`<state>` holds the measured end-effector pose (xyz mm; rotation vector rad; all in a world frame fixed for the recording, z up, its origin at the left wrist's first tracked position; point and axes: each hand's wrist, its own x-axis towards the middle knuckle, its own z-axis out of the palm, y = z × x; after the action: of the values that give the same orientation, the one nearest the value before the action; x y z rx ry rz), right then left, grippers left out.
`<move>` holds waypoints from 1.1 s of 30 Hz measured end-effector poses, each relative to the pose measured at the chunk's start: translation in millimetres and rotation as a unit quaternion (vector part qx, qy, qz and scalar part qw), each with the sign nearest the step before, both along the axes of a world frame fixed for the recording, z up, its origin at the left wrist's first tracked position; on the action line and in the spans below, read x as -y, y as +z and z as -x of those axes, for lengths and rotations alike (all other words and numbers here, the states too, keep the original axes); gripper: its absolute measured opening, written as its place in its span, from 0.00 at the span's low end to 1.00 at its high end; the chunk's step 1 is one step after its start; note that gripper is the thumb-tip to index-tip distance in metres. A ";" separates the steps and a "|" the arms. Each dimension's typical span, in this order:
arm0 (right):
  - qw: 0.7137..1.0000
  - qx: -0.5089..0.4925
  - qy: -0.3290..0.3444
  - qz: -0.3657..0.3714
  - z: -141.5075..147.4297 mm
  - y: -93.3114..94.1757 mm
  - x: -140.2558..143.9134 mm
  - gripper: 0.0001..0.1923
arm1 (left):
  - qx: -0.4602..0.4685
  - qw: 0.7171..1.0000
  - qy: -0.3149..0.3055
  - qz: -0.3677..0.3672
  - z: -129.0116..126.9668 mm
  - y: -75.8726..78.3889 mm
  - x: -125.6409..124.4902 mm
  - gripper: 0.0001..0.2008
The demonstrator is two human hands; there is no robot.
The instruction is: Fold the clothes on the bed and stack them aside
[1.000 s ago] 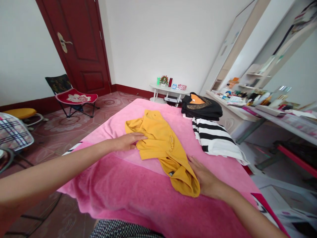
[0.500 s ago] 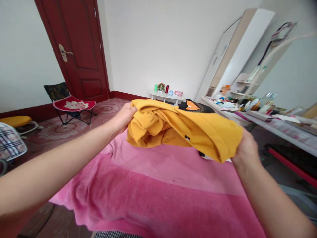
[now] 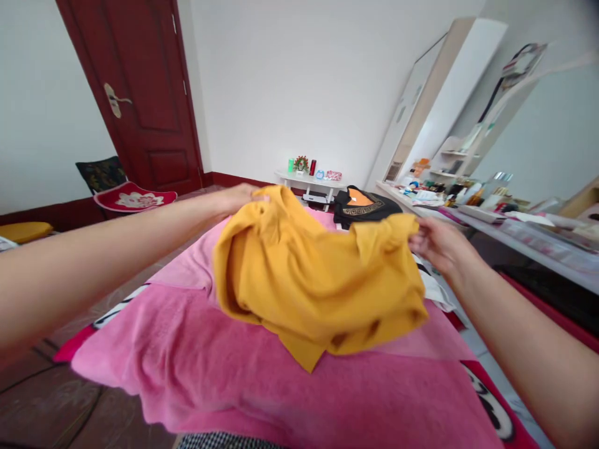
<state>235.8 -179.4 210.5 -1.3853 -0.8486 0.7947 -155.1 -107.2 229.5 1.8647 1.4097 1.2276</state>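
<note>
The person's bare left hand (image 3: 239, 198): partly blurred. Bare right hand (image 3: 438, 244): slender-fingered. Slim left forearm (image 3: 116, 252), slim right forearm (image 3: 519, 321): both uncovered as far as they show. Black-and-white small-checked fabric garment (image 3: 224, 441): narrow strip shows at lap.

Matt cloth, plush pile
Yellow garment (image 3: 304, 268) smooth, soft cloth; pink blanket (image 3: 224, 374) fuzzy; door handle (image 3: 113, 100) shiny metal.
</note>
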 end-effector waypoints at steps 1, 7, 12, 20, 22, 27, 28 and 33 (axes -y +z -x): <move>0.999 0.011 -0.016 -0.040 1.4 2.8 -21.8 0.12 | -0.021 0.999 0.022 -0.015 -9.2 4.7 -25.3 0.09; 0.953 0.283 -0.012 -0.107 11.1 -91.9 -71.3 0.20 | -0.176 0.963 0.025 -0.202 -44.1 -58.9 -83.7 0.17; 0.904 0.397 0.139 -0.084 48.7 -207.0 -31.3 0.23 | -0.317 0.932 -0.113 -0.131 -61.0 -181.9 -40.0 0.20; 0.835 0.513 0.170 -0.106 81.6 -212.0 -23.3 0.38 | -0.363 0.892 -0.240 -0.119 -64.0 -187.1 -18.2 0.15; 0.828 0.513 0.191 -0.118 82.5 -211.4 -27.0 0.37 | -0.364 0.884 -0.274 -0.108 -59.2 -179.9 -15.4 0.11; 0.836 0.502 0.186 -0.120 73.5 -210.5 -24.6 0.25 | -0.381 0.856 -0.336 -0.099 -37.8 -171.1 -3.0 0.12; 0.832 0.506 0.196 -0.115 67.3 -205.5 -24.0 0.22 | -0.396 0.848 -0.338 -0.098 -32.0 -167.0 -2.1 0.11; 0.842 0.519 0.111 -0.098 2.2 -143.2 -28.6 0.14 | -0.434 0.880 -0.179 -0.078 19.0 -117.3 -28.5 0.09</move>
<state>233.6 -150.7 67.3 -1.5140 -1.8965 0.0277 -174.1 -78.7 112.2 2.8181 1.2547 0.2956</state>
